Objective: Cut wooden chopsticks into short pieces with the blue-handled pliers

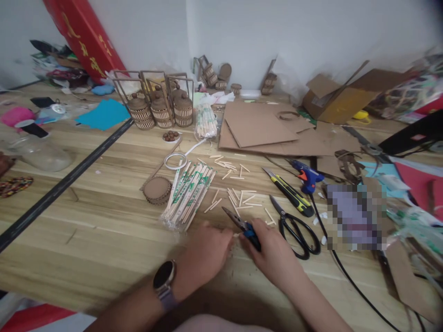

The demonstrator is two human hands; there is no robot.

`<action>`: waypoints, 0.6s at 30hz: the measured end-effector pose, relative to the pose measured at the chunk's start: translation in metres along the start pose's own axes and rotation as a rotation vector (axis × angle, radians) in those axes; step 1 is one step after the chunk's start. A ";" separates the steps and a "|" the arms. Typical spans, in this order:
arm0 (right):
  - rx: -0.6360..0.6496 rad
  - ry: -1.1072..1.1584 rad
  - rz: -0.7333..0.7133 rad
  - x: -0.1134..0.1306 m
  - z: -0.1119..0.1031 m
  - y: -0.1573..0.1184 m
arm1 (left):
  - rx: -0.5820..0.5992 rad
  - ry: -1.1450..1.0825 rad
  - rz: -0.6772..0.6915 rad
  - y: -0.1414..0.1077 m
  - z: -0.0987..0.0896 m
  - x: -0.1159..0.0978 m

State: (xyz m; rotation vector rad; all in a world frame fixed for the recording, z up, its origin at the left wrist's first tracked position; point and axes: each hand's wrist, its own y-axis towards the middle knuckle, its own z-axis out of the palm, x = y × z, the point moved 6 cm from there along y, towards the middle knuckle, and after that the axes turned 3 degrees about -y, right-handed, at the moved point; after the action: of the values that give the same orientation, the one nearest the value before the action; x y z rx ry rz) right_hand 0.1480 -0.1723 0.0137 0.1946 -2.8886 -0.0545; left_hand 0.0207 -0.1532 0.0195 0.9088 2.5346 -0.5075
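Right grip (pixel 273 251): wrapped around the handles of one pair of pliers (pixel 242 225), nose pointing away over the worktop (pixel 114 244).
Left grip (pixel 209 246): curled just beside it; whether it pinches anything I cannot tell, its fingertips being hidden.
Pliers: likely stiff and weighty, surest held by the handles.
Stick pieces (pixel 241 198): roughly two dozen, loose beyond the pliers; light, stiff, probably easily snapped (best pinched mid-length).
Stick bundles (pixel 190 189): two.
Tools rightward: one pair of scissors (pixel 283 215), one utility knife (pixel 290 191), one glue gun (pixel 309 179).
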 end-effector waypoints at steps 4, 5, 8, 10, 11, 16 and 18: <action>0.116 0.376 -0.078 -0.009 -0.017 0.002 | 0.042 -0.390 0.113 -0.001 -0.004 0.009; 0.130 0.449 -0.081 -0.010 -0.021 0.002 | 0.066 -0.489 0.114 -0.001 -0.003 0.011; 0.106 0.527 -0.055 -0.013 -0.029 0.001 | 0.077 -0.750 0.012 0.003 0.003 0.019; 0.067 0.526 -0.047 -0.011 -0.029 0.000 | 0.079 -0.931 -0.063 0.006 0.010 0.022; 0.061 0.520 -0.058 -0.008 -0.028 -0.001 | 0.095 -1.013 -0.079 0.007 0.015 0.022; 0.108 0.486 -0.124 0.004 -0.013 -0.005 | 0.117 -1.105 -0.089 0.008 0.021 0.016; 0.111 0.503 -0.122 0.005 -0.011 -0.006 | 0.117 -1.084 -0.074 0.007 0.019 0.013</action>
State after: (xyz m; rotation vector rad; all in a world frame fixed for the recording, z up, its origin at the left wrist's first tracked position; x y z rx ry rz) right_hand 0.1467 -0.1793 0.0247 0.3495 -2.3773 0.1165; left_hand 0.0211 -0.1504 -0.0044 0.3765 1.5515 -0.8768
